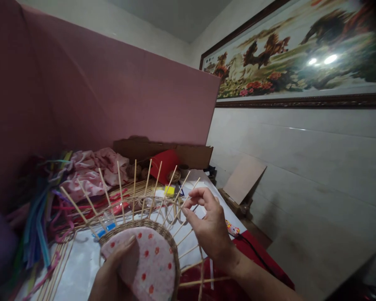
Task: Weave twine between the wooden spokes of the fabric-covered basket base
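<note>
A round woven basket base (175,255) with thin wooden stakes (134,190) fanning out from its rim is in front of me. Its middle is covered by pink fabric (158,263) with red flowers. My left hand (111,271) grips the base from the lower left, thumb pressed on the fabric and the other fingers hidden. At the right-hand stakes, thumb and forefinger of my right hand (211,223) pinch together on brown twine (153,197). This twine curves across the stakes above the woven rim, and a length hangs below my right hand.
Pink cloth (94,167) and colourful strips (39,225) lie at the left. Loose sticks (54,271) rest on the white table covering (81,263). Behind are a red object (165,163) and cardboard (194,154). A pink panel (122,92) stands at the back.
</note>
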`<state>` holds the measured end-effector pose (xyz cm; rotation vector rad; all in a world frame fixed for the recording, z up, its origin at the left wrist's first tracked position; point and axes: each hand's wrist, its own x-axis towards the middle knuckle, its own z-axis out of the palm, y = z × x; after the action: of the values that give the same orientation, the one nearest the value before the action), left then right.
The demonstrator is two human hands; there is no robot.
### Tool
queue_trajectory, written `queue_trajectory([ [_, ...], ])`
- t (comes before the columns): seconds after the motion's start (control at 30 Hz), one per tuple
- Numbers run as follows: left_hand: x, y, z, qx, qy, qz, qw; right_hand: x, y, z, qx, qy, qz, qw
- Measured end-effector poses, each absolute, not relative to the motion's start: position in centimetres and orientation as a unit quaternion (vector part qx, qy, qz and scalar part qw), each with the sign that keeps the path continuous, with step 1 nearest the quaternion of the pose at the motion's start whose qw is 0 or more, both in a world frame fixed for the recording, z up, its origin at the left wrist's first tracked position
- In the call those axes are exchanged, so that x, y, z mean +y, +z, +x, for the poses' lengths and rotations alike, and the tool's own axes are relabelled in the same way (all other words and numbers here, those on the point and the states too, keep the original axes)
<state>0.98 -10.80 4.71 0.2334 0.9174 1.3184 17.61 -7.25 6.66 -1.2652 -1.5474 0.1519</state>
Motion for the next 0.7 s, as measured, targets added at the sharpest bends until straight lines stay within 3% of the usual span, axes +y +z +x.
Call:
queue_trajectory([
  [0.7, -9.8, 2.8, -0.2, 0.415, 0.621, 0.064, 0.662, -8.1, 7.1, 17.1, -0.68, 0.022, -0.5, 0.536],
])
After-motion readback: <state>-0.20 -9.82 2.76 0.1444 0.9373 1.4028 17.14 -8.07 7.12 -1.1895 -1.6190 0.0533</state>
